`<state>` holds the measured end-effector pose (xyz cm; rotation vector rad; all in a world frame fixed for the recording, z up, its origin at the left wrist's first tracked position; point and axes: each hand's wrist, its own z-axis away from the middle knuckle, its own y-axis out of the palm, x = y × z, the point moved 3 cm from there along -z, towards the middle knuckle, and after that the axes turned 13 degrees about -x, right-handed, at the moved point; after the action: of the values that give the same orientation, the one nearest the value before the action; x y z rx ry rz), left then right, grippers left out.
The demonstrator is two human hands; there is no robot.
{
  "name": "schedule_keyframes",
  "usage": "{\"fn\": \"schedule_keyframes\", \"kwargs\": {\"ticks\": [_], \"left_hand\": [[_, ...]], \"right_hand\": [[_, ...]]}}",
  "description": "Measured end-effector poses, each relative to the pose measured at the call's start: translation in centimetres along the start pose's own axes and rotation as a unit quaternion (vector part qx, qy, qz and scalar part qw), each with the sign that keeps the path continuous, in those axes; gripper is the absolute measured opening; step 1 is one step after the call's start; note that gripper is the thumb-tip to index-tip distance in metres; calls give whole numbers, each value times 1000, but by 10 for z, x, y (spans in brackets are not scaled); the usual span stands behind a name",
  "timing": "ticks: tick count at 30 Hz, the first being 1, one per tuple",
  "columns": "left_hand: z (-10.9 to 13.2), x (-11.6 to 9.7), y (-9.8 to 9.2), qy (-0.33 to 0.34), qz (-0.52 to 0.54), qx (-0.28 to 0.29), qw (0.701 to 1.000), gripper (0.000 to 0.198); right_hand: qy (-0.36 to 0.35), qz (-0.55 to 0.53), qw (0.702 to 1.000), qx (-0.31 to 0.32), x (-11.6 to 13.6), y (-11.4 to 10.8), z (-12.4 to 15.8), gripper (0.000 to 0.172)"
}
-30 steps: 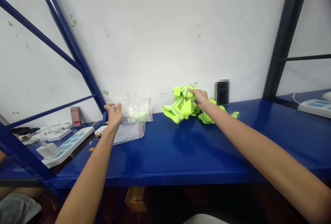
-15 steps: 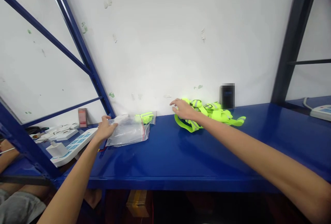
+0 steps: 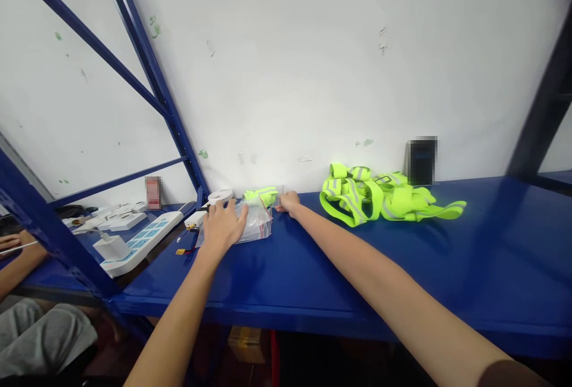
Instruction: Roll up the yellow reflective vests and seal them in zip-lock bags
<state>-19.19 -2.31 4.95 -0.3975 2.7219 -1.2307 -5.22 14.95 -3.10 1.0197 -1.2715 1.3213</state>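
Note:
My left hand (image 3: 222,225) lies flat with spread fingers on a stack of clear zip bags (image 3: 257,226) on the blue shelf (image 3: 313,268). My right hand (image 3: 288,202) is closed at the right edge of the bags, beside a bag holding a folded neon yellow band (image 3: 261,195); what its fingers pinch is too small to make out. A loose pile of neon yellow reflective bands (image 3: 379,196) lies to the right against the wall, apart from both hands.
White power strips (image 3: 140,238) and a charger (image 3: 111,248) sit on the lower shelf at left, with a small white fan (image 3: 220,196) and blue frame posts (image 3: 152,71). Another person's arm (image 3: 15,256) shows at the far left. A dark blurred box (image 3: 421,160) stands by the wall.
My right hand left the neon bands and moved left to the bags. My left hand moved from the bags' left edge onto their top. The camera view shifted left.

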Motion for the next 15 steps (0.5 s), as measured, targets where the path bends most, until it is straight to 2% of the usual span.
{"fn": "schedule_keyframes", "kwargs": {"ticks": [3, 6, 10, 15], "left_hand": [[0, -4, 24, -27, -2, 90, 996, 75], [8, 3, 54, -37, 9, 185, 982, 88], [16, 11, 75, -35, 16, 213, 976, 91], [8, 8, 72, -26, 3, 224, 974, 85]], "right_hand": [[21, -5, 1000, -11, 3, 3, -8, 35], [10, -2, 1000, -5, 5, -8, -6, 37], [-59, 7, 998, -13, 14, -42, 17, 19], [-193, 21, 981, 2, 29, -105, 68, 13]]}}
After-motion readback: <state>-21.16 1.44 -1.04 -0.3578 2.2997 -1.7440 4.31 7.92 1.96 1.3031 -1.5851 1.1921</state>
